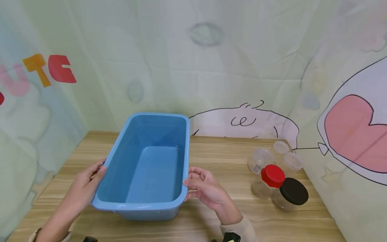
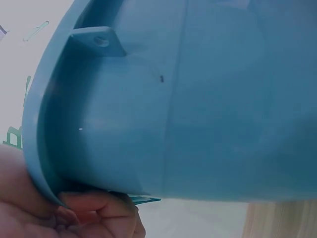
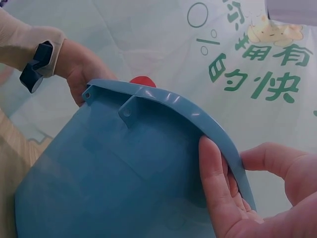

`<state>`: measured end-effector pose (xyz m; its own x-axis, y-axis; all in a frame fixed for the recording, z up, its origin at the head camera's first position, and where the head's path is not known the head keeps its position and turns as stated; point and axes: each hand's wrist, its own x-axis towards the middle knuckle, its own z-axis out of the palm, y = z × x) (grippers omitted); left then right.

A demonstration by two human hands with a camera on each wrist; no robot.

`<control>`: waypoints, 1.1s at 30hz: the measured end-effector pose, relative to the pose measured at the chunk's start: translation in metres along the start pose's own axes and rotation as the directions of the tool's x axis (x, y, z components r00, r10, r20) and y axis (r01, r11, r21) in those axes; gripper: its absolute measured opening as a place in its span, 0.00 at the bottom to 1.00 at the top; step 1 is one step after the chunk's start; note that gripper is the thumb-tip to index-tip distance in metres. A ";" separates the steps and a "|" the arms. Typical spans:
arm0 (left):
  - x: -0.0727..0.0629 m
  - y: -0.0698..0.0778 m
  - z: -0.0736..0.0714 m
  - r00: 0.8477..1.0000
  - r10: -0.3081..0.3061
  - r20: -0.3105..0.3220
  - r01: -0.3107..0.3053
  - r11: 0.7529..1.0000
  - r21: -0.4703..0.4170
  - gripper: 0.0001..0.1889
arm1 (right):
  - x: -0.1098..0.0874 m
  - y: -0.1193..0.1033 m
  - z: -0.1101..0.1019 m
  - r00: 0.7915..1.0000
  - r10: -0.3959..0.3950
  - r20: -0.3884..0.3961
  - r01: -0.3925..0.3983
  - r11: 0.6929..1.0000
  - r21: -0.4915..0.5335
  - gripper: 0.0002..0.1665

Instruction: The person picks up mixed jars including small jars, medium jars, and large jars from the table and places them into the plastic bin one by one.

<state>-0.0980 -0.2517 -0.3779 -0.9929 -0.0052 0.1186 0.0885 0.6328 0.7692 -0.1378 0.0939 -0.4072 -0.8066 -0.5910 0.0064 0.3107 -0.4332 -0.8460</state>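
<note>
On the table [image 1: 223, 154], 5 jars [image 1: 275, 176] stand right of the tub [image 1: 155, 178].

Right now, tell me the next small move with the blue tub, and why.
I'd probably settle the blue tub level on the table: the left hand and right hand grip its rim on opposite sides, the jars stand apart to its right, and I can't tell whether its base rests flat.

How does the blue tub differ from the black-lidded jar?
The blue tub is opaque and much larger; the black-lidded jar has clear walls. The tub is open on top; the jar is lidded. The left hand and right hand hold the tub; neither touches the jar. Both are containers.
</note>
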 end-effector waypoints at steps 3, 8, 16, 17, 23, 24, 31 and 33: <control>-0.001 0.001 0.001 1.000 -0.001 0.003 0.001 1.000 -0.022 0.28 | -0.001 0.000 0.000 1.000 0.002 -0.007 -0.002 1.000 -0.003 0.13; 0.000 0.004 0.003 1.000 -0.006 0.010 0.006 0.999 -0.032 0.28 | -0.003 -0.002 -0.002 1.000 0.009 -0.021 -0.009 1.000 -0.008 0.14; -0.001 0.008 0.007 1.000 -0.006 0.017 0.007 0.999 -0.037 0.28 | -0.007 -0.005 -0.004 0.999 0.022 -0.043 -0.023 1.000 -0.021 0.15; -0.001 0.008 0.008 1.000 -0.005 0.015 0.006 0.999 -0.038 0.28 | -0.008 -0.006 -0.004 0.999 0.022 -0.043 -0.023 0.999 -0.024 0.15; -0.001 0.009 0.012 1.000 -0.002 0.001 0.002 0.999 -0.043 0.28 | -0.009 -0.007 -0.007 0.999 0.012 -0.039 -0.013 1.000 -0.026 0.15; -0.001 0.010 0.012 1.000 0.000 0.000 0.000 0.999 -0.047 0.28 | -0.010 -0.007 -0.007 0.999 0.012 -0.040 -0.013 1.000 -0.025 0.15; 0.000 0.011 0.015 1.000 0.019 -0.001 -0.019 0.999 -0.041 0.27 | -0.012 -0.008 -0.010 0.999 0.010 -0.046 -0.011 1.000 -0.024 0.14; 0.000 0.012 0.016 1.000 0.021 0.000 -0.021 0.999 -0.048 0.27 | -0.013 -0.009 -0.011 0.999 0.011 -0.047 -0.012 1.000 -0.024 0.14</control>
<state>-0.0980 -0.2316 -0.3785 -0.9909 0.0074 0.1346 0.1126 0.5952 0.7956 -0.1355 0.1130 -0.4055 -0.8262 -0.5627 -0.0278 0.3082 -0.4101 -0.8584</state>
